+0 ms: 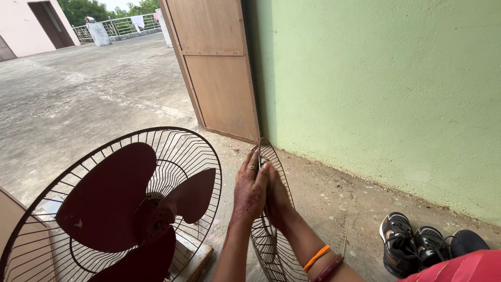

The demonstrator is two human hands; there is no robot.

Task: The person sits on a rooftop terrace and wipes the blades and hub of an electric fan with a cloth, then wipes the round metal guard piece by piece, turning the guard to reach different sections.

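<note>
Between both hands stood the loose wire fan guard (272, 241), upright on the floor (334, 198). Left hand (250, 190) and right hand (275, 197) pressed flat on it, fingers straight. Left of them, the fan (120, 209) had red blades bare; its front was off.

A ring is worn on the left hand (250, 188), which is marked with henna patterns. Orange and maroon bangles (322, 261) are worn on the right wrist.
</note>
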